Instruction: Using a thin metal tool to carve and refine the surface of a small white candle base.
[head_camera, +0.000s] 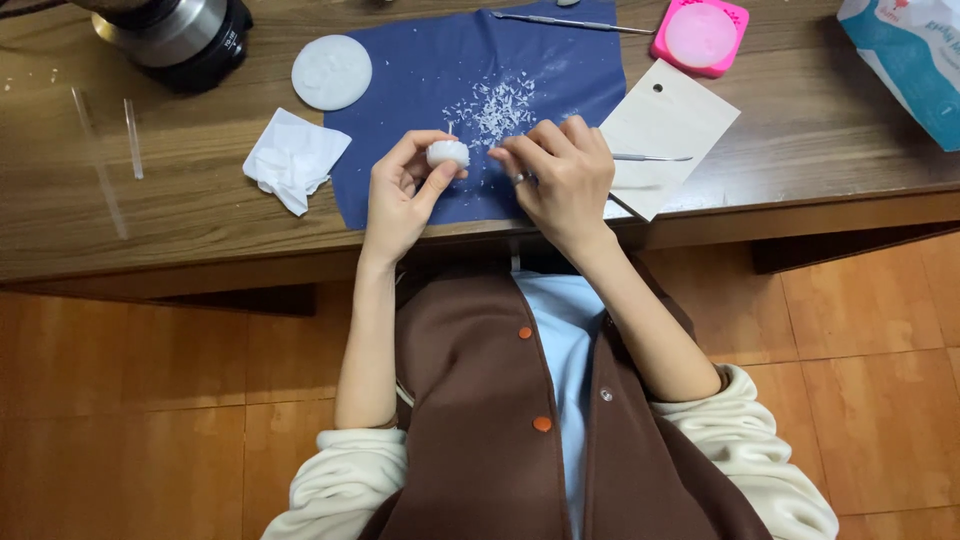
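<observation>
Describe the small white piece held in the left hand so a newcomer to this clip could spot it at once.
Start at the dark blue mat on the wooden table. Over its near edge, the left hand pinches a small white candle with a short wick sticking up. Unlike the flat white disc or crumpled tissue nearby, it is thick, rounded and lifted off the table.

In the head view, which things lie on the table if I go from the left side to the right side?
Dark metal pot → crumpled white tissue → white round disc → small white candle in the left hand → right hand → pale board → pink mould → blue-white bag.
</observation>
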